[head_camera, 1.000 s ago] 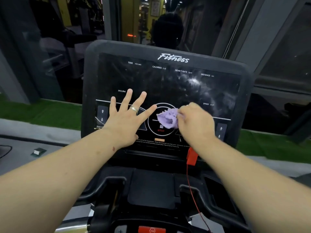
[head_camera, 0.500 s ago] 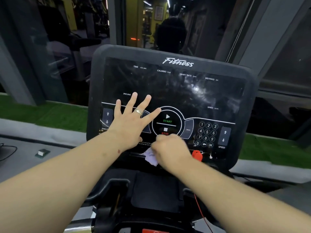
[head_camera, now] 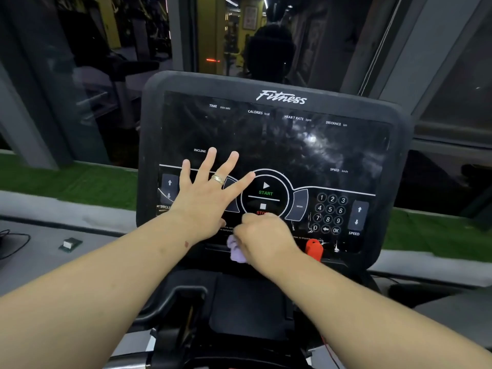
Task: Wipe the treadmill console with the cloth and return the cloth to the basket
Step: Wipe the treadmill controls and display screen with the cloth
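The black treadmill console fills the middle of the view, its dark screen smeared with streaks. My left hand lies flat with fingers spread on the lower left of the panel, over the incline buttons. My right hand grips a small crumpled lilac cloth and holds it against the console's bottom edge, just below the STOP button. Most of the cloth is hidden under my fingers. No basket is in view.
A red safety key with a red cord sits at the console's lower right, close to my right wrist. Below are the black tray and handlebars. Green turf and a glass wall lie behind. A small box rests on the grey ledge at left.
My right hand has dragged the cloth from the centre of the panel near the START/STOP ring down to the bottom edge. The left hand has stayed flat in place.
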### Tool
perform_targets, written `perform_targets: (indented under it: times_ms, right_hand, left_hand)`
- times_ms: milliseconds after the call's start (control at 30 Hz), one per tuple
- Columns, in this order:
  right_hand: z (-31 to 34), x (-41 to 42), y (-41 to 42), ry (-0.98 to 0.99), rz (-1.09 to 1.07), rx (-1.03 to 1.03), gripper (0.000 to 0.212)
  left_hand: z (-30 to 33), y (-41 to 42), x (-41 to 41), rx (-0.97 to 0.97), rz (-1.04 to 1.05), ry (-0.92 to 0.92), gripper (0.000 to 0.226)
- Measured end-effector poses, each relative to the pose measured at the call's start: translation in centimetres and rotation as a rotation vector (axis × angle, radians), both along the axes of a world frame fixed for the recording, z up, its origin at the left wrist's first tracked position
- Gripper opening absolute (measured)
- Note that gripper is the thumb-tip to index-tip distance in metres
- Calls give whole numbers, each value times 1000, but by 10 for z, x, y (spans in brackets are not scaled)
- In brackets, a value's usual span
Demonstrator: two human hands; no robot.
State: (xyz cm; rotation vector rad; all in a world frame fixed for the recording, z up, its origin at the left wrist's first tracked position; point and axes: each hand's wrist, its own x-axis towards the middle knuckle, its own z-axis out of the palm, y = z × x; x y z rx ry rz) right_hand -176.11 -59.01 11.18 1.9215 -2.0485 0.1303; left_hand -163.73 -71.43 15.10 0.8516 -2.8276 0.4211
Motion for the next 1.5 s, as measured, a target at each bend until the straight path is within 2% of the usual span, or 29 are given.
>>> perform_targets:
  times_ms: [133,233,267,333,400,467,667,767,833,933,967,1033,1100,1167,1233,1300,1333,1400,1500]
  right_hand:
    - [-15,-9,10,-40,-11,-19,27]
    - [-1,-45,43,-28,-62,76,7]
    - [5,-54,50,-25,-97,135,6]
    - [7,-54,52,8,-134,118,8]
    - [7,-36,42,28,-167,134,32]
    - [-1,-19,27,20,-146,90,37]
    - [-5,-38,48,11,-157,70,29]
    - [30,-60,59,85,-122,125,13]
    - [69,-89,59,149,-281,20,3]
    - [91,-104,61,-51,-463,-258,7]
    - [82,-96,60,-65,-453,-244,5]
    - [47,-60,63,-75,-380,-25,4]
    - [21,-42,69,-3,-199,139,18]
    - [34,-55,65,97,-111,120,23]
    - [60,-83,59,194,-219,37,17]
    - [78,-104,55,119,-345,-174,14]
    - [76,-103,54,32,-337,-252,15]
    - [50,-82,57,-8,-254,-199,14]
    - [7,-52,65,112,-93,-11,16]
  left_hand:
    - [1,-1,2,-8,-8,-9,129]
    - [2,-1,2,-8,-8,-9,129]
    - [2,0,2,-13,-9,-8,129]
    - [2,1,2,-20,-3,-6,128]
    - [2,3,1,-18,7,-9,128]
    - [1,3,0,-15,7,-12,128]
    - [3,3,1,-29,2,-20,127]
    - [5,6,-2,7,6,-14,126]
    - [7,10,-6,25,13,2,124]
    - [9,15,-13,37,40,43,122]
    - [9,17,-15,29,40,49,125]
    - [8,20,-20,-9,7,32,130]
    - [4,22,-26,-51,-43,5,129]
    - [2,24,-28,-55,-52,-21,127]
    - [1,23,-29,-48,-47,-35,126]
    - [1,23,-30,-39,-43,-47,125]
    - [1,24,-31,-31,-38,-53,126]
    - [1,29,-35,-20,-26,-48,128]
    - [-2,31,-36,-36,-9,-35,132]
